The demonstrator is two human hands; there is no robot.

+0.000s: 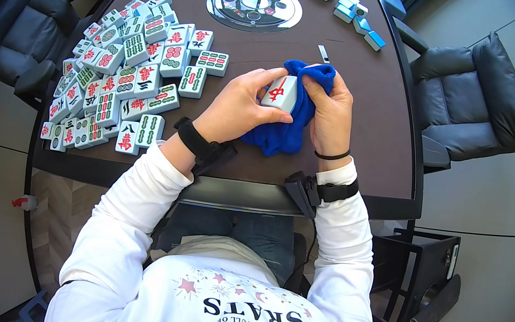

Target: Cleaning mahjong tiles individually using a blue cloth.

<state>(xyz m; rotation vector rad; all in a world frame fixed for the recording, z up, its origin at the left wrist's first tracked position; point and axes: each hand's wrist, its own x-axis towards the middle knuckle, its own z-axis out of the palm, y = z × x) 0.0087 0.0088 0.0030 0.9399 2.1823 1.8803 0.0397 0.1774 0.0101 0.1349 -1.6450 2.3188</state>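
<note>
Between the thumb and fingers of my left hand point(242, 103) is a mahjong tile point(281, 92), its face with a red character turned up. My right hand point(332, 112) grips a blue cloth point(300, 117), bunched at its fingers and hanging down behind and beside the tile onto the table. A large heap of mahjong tiles point(131, 50), mostly face up with green, red and black marks, lies to the left of my hands. Some of the tiles there rest on top of others.
More tiles with blue backs point(343, 13) lie at the far right of the brown mahjong table point(367, 127). A round glossy centre panel point(254, 5) is set into the tabletop. A small white piece point(323, 54) lies beyond the cloth. Armchairs point(471, 98) flank the table.
</note>
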